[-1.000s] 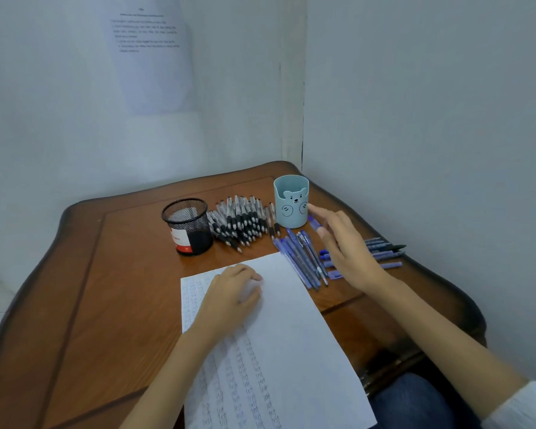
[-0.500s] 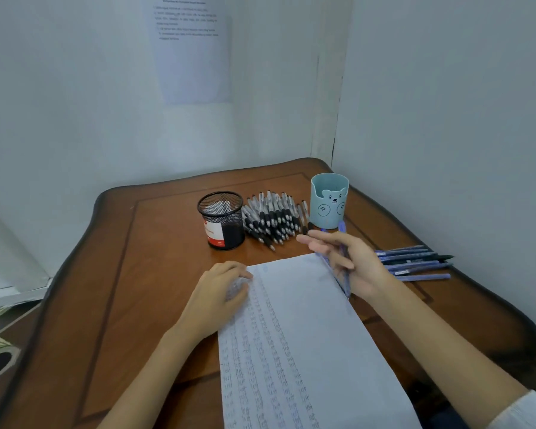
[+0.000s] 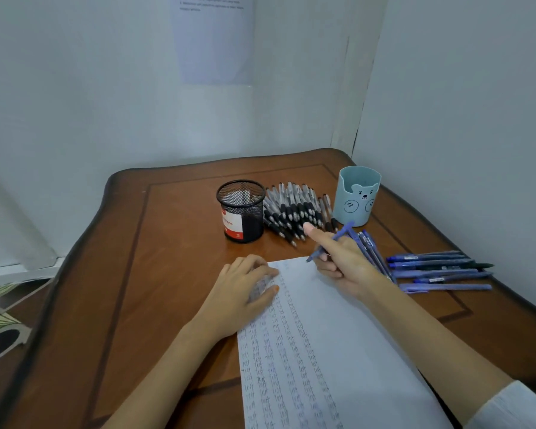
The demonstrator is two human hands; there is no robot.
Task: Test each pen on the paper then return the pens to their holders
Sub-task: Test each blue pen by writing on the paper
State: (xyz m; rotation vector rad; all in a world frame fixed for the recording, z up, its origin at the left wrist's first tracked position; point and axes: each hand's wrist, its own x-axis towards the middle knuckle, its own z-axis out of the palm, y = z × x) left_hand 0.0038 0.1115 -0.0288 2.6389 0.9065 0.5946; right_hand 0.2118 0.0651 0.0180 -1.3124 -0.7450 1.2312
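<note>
Testing in progress at a wooden desk (image 3: 167,274): a person's right hand (image 3: 344,261) pinches a blue pen (image 3: 331,243) in a writing grip, forefinger stretched out, the tip at the top edge of the paper (image 3: 338,351). Whether it touches cannot be told. The left hand (image 3: 245,286) rests on the sheet's upper left corner, fingers gently bent, pinning it down. Rows of scribbles already fill much of the page.

Black pens (image 3: 294,209) lie heaped between a black mesh holder (image 3: 242,212) and a blue bear cup (image 3: 358,196); more blue pens (image 3: 440,270) lie to the right. No pens stick up out of either holder, so the return step appears not yet begun. The next move likely calls for a short stroke on bare paper near the top.
</note>
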